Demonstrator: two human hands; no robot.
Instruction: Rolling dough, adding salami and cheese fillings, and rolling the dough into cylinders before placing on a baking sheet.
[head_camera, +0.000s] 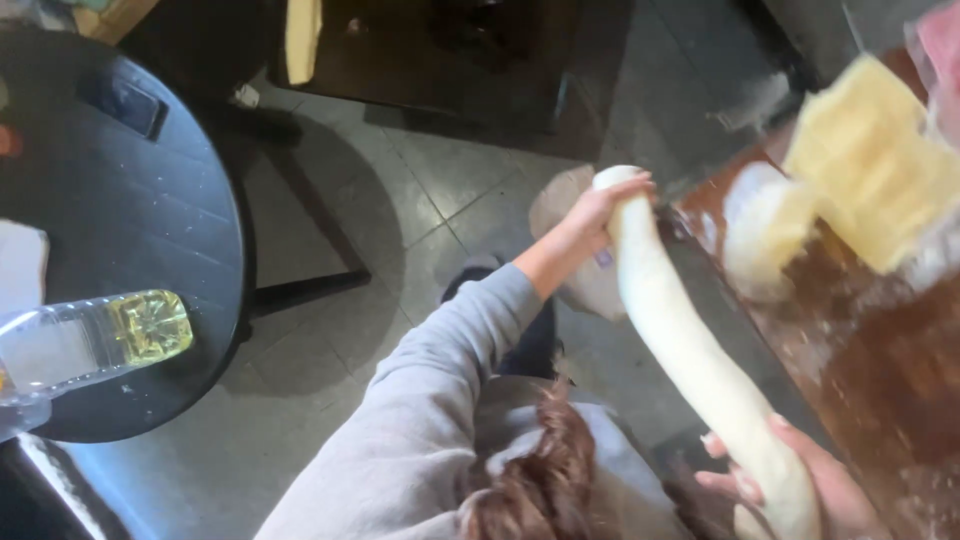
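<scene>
From the head camera, looking steeply down, a long, pale cream rope of soft dough (690, 360) stretches diagonally across the right half of the picture, held in the air above the grey tiled floor (400, 190) and beside the edge of a dark brown wooden surface (880, 370) dusted with flour. The dough is smooth and matte, rounded at its upper end, fairly even in thickness along its length and a little thicker toward the lower end, with a slight sag between the two grips. The left hand (600, 215), coming out of a light grey sleeve (440, 390), is wrapped around the upper end of the rope with fingers curled over it and pressed together. The right hand (800, 485), at the bottom right, cups the lower end from beneath, its fingers partly spread along the dough; how firmly it closes cannot be told, since the frame cuts it off. On the wooden surface lie a rounded white lump of dough (760, 230) and, just beside it, a blurred pale yellow block (870, 160). To the left stands a round black table (130, 220) carrying a clear plastic bottle of yellow oil (100, 340) lying on its side and a dark phone (125, 100) near the far rim.
</scene>
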